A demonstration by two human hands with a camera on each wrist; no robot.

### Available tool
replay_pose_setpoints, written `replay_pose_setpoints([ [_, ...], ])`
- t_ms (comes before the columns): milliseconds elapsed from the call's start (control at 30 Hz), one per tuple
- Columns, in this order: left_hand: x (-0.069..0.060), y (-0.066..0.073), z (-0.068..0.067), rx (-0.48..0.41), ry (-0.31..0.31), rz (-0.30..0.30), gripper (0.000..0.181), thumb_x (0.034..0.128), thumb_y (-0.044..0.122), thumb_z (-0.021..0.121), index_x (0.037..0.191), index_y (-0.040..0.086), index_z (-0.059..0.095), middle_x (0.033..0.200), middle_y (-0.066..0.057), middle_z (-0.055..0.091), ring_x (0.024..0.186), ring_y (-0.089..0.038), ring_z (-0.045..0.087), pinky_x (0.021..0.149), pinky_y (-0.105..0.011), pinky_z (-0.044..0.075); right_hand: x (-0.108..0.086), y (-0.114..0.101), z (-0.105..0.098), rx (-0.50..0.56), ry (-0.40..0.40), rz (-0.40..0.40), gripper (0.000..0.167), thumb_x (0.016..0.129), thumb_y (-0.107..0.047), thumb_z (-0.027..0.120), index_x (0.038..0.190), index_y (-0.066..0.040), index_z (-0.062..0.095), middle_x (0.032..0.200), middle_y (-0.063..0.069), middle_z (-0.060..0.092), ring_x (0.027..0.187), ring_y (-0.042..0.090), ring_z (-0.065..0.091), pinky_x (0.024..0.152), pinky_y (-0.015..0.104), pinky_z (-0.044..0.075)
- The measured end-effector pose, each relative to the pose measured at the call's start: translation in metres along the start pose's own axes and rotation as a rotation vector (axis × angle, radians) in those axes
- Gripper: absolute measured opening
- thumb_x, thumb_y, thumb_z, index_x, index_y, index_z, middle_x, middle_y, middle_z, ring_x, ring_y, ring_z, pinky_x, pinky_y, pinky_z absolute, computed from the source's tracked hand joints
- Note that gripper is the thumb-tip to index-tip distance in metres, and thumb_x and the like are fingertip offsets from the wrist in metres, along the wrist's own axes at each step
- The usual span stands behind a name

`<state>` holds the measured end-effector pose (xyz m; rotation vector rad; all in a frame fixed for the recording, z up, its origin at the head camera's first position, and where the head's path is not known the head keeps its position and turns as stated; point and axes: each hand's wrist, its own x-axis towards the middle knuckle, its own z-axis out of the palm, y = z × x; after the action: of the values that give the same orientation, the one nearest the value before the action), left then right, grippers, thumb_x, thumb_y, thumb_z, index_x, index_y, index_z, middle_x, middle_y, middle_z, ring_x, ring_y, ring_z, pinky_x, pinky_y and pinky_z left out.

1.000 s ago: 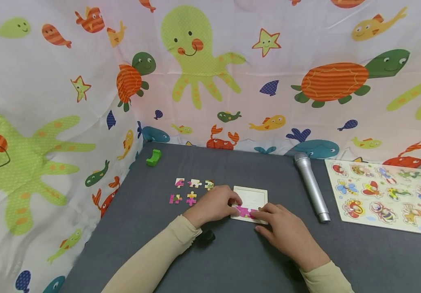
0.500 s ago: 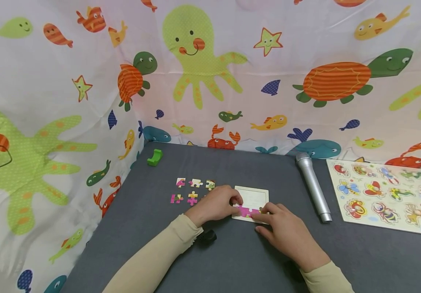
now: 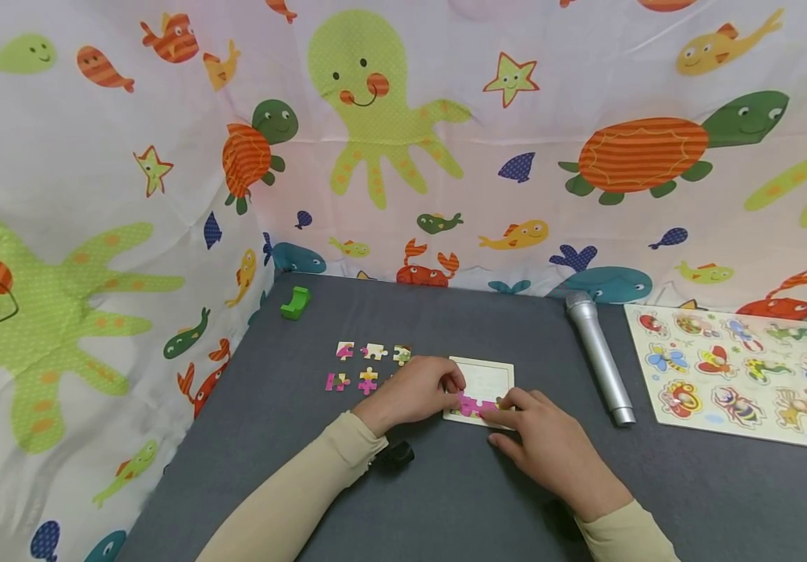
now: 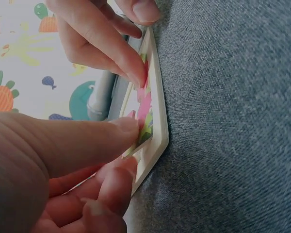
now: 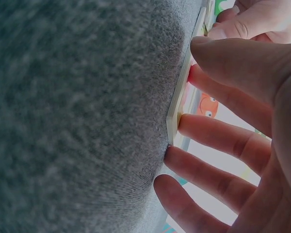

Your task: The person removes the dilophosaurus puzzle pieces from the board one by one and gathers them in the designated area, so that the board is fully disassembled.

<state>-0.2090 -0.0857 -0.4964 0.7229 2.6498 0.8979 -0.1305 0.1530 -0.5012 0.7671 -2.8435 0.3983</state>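
A small wooden puzzle tray (image 3: pixel 489 378) lies on the dark table between both hands. Joined pink puzzle pieces (image 3: pixel 472 406) line its near side. My left hand (image 3: pixel 412 392) is at the tray's left end; in the left wrist view its thumb and curled fingers pinch a pink-and-green puzzle piece (image 4: pixel 146 132), slightly tilted at the tray's edge. From the right, my right hand (image 3: pixel 551 446) reaches in with fingers extended, and its fingertips (image 5: pixel 196 72) touch the pieces and the tray's rim. Part of the pinched piece is hidden by the left thumb.
Several loose puzzle pieces (image 3: pixel 367 382) lie left of the tray, some partly behind the left hand. A green block (image 3: pixel 295 303) sits at the far left. To the right are a silver microphone (image 3: pixel 600 359) and a large picture board (image 3: pixel 741 382). A patterned curtain (image 3: pixel 474 195) hangs behind.
Both hands keep nearly the same place at the tray. The left fingers and the piece at the left end shift only slightly; the loose pieces stay put.
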Motion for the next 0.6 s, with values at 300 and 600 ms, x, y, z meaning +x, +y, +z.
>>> replay_pose_setpoints([
  [300,-0.0007,-0.0015,-0.0012,-0.104,0.020,-0.015,0.008,0.1014,0.020,0.077,0.108,0.017,0.081,0.091,0.010,0.074,0.081,-0.003,0.065,0.076,-0.022,0.053,0.0003,0.0001,0.0005,0.002,-0.021,0.009,0.036,0.088,-0.031,0.091,0.123,-0.031,0.083,0.104,-0.009,0.064,0.094,0.011,0.058,0.073,0.036,0.057],
  [600,-0.0036,-0.0054,-0.0081,-0.223,0.032,-0.037,0.006,0.0998,0.018,0.079,0.104,0.018,0.083,0.085,0.007,0.075,0.075,-0.006,0.068,0.071,-0.023,0.055,-0.0005,0.0001,0.0006,0.011,-0.018,0.010,0.036,0.088,-0.030,0.091,0.123,-0.030,0.083,0.103,-0.008,0.064,0.094,0.011,0.057,0.073,0.036,0.057],
])
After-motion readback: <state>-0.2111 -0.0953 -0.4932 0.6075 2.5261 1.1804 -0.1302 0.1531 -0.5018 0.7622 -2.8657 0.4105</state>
